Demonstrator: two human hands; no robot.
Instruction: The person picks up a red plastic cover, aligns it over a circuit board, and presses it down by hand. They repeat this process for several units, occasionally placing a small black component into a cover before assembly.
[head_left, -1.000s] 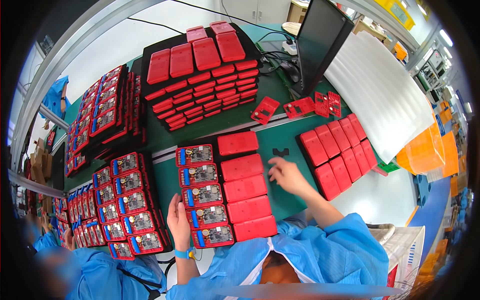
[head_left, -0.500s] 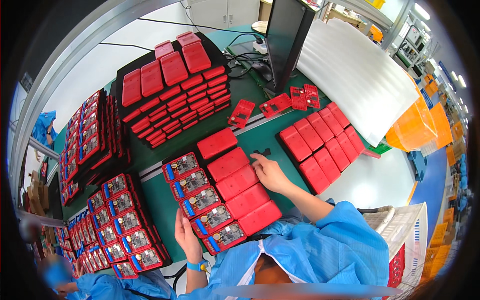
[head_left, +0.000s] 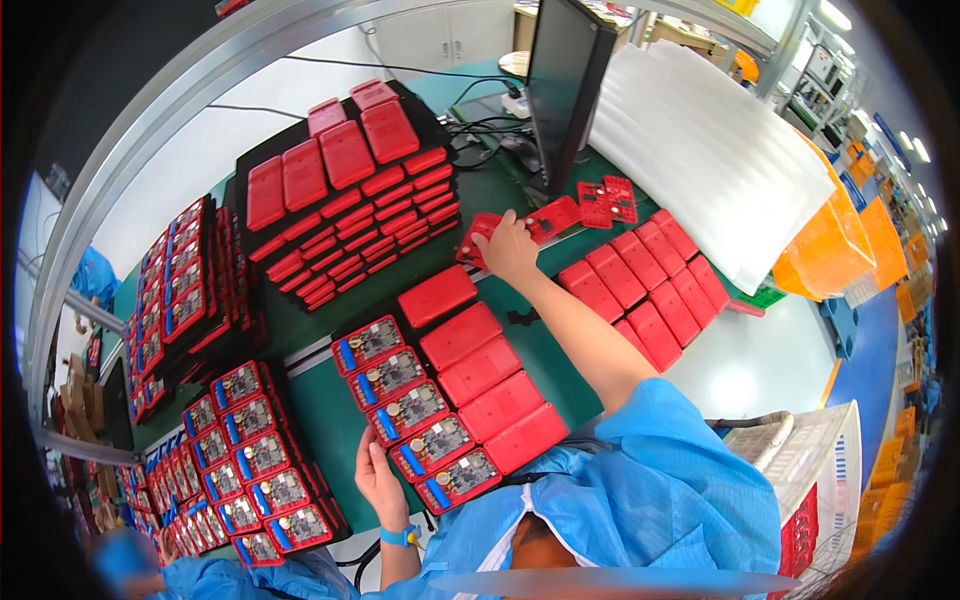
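My right hand reaches forward across the bench, its thumb and fingers bent around the near right side of a loose red plastic case half. The case half lies on the bench, partly hidden by that hand. My left hand rests beside the near tray group, fingers stretched along the left edge of a red case with a circuit board. Several such cases, each with a blue strip, form a column there. To their right lies a column of red case halves, face down.
Tall stacks of red cases stand at the back left, with board-filled cases nearer. More red cases sit on the right, below white foam sheets. A monitor stands behind. Another person's sleeve shows lower left.
My right hand has moved forward and left, from beside the red case column to the loose case half. My left hand stays by the board-filled cases. The view has shifted slightly.
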